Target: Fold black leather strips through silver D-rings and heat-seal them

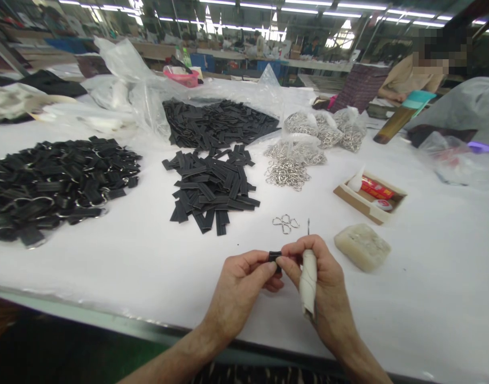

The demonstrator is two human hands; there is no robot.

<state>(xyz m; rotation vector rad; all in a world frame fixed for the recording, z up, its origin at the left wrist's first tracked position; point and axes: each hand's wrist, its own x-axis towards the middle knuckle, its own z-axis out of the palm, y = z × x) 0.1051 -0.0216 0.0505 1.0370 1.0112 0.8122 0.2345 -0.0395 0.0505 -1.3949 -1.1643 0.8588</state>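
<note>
Hands: the left hand [244,280] and right hand [316,272] pinch a small black strap piece [274,256] between them, low over the white table [128,256].
Tool: a wrapped awl [308,277] sits clamped in the right fist (point up).
Risk: that point could prick a fingertip if the strap slips.
Room: bare cloth around; loose metal rings [285,223] just ahead, a wax block [362,246] near right.

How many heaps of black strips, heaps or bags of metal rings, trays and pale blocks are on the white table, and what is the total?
Heaps of black strips: 3, at left, middle and back
Heaps or bags of metal rings: 4
Trays: 1
Pale blocks: 1
Total: 9
</note>
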